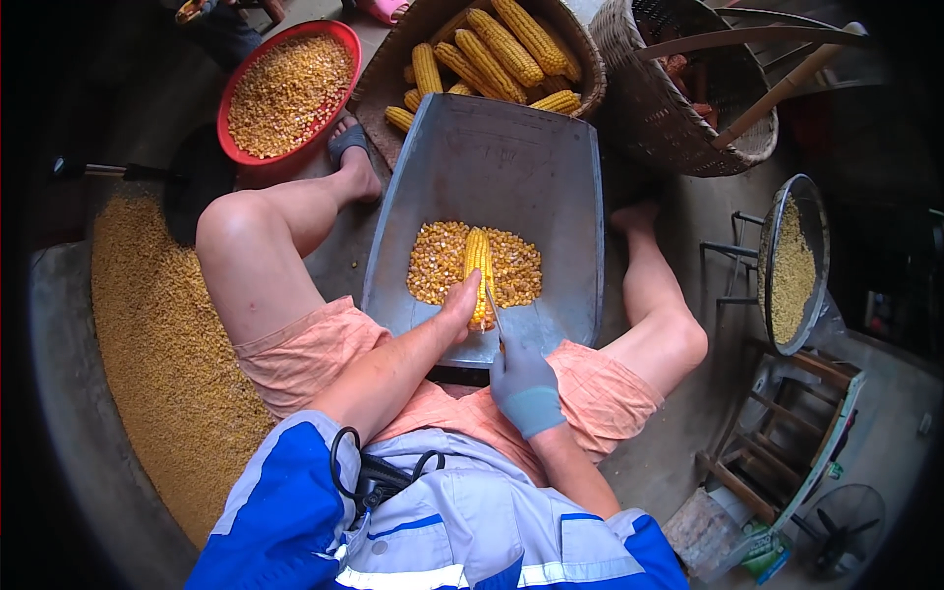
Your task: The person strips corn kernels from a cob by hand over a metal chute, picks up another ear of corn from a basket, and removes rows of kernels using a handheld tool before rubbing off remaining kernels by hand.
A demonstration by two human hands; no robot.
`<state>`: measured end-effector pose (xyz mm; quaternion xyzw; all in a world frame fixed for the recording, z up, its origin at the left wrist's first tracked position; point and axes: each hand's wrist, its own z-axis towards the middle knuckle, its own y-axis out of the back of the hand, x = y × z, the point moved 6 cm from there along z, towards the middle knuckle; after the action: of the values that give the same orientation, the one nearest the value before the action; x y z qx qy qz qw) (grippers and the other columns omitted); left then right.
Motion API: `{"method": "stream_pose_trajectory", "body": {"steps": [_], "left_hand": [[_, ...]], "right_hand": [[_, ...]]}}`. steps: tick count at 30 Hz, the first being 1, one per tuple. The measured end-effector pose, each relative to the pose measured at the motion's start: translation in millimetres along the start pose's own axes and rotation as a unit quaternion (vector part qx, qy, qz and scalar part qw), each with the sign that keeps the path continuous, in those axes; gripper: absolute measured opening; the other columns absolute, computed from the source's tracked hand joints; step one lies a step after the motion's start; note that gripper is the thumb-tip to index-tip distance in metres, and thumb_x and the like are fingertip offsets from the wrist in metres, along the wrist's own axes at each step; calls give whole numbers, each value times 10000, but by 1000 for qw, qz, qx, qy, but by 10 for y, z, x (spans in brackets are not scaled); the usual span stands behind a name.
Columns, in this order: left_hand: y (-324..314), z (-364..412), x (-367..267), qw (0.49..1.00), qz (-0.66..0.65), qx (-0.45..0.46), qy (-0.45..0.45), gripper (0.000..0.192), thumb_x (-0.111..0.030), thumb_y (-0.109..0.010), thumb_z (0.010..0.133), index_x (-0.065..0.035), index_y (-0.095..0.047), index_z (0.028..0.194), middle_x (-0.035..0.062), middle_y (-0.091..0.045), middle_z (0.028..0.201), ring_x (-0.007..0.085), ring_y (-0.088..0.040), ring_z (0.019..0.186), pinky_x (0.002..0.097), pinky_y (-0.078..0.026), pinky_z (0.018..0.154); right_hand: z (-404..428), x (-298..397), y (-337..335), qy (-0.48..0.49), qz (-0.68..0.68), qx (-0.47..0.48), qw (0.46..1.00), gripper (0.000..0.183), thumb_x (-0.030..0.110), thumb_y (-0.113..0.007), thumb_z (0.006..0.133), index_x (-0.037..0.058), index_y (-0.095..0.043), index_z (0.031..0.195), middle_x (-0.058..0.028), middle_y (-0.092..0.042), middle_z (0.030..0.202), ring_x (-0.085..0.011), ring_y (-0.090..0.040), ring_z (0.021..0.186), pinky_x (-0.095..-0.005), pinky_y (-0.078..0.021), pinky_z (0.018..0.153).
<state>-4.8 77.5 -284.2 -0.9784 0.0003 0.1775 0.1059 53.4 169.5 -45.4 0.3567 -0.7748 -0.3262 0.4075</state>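
Observation:
In my bare left hand (462, 302) is a dried yellow corn cob (479, 258), held upright with its butt end towards me. My right hand (518, 383), in a grey glove, grips a slim tool with a metal shaft (495, 308), perhaps a screwdriver; most of its handle is hidden by the fingers. The shaft lies against the cob's right side near the butt. Both hands are over the near end of a grey metal trough (501, 162) between my legs. Loose corn kernels (435, 262) are heaped on the trough's floor beneath the cob.
A woven basket (590, 96) of whole cobs (505, 48) stands beyond the trough. Left of it is a red basin (357, 66) of kernels (287, 96). More grain (162, 354) covers the left floor. A handled wicker basket (627, 110), a grain pan (771, 258) and a wooden chair (782, 442) stand right.

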Motion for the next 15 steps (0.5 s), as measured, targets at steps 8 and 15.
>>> {"method": "stream_pose_trajectory", "body": {"steps": [8, 15], "left_hand": [[-280, -502, -347, 999, -43, -19, 9, 522, -479, -452, 964, -20, -523, 1202, 128, -596, 963, 225, -617, 767, 405, -519, 674], [-272, -425, -300, 997, -73, -34, 5, 514, -467, -445, 966, -18, -535, 1199, 125, -615, 955, 224, -623, 806, 396, -512, 722]], "right_hand": [[255, -14, -29, -51, 20, 7, 998, 222, 182, -532, 859, 45, -575, 1029, -232, -645, 876, -427, -625, 772, -523, -504, 690], [470, 61, -157, -59, 3, 11, 998, 234, 225, -545, 852, 51, -576, 1005, -242, -647, 870, -419, -637, 807, -521, -512, 711]]}}
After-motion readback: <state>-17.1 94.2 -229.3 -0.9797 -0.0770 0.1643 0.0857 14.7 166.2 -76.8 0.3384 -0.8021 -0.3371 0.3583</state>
